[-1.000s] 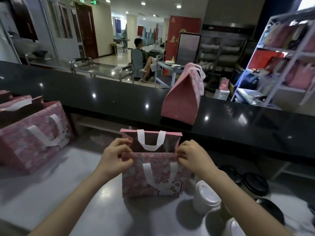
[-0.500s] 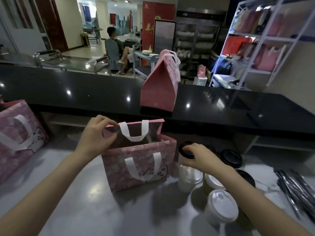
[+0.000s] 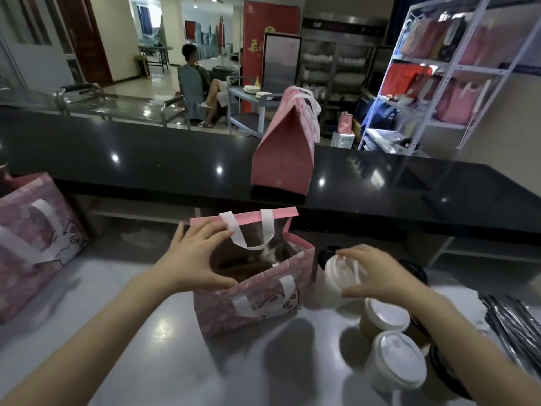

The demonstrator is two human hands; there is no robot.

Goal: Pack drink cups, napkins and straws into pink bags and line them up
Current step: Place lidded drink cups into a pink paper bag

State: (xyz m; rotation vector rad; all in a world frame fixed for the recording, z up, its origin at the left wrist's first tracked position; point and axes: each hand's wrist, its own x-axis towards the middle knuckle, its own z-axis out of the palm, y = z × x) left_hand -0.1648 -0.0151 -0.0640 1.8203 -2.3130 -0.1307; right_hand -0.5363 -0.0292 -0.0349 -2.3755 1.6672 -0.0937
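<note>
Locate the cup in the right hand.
Head view, right of centre: the white-lidded cup, gripped by the right hand, is just right of the open pink bag.

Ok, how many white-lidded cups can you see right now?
3. The held cup in the right hand, beside the open pink bag; the middle cup nearer; the nearest cup. The forearm may hide others.
</note>
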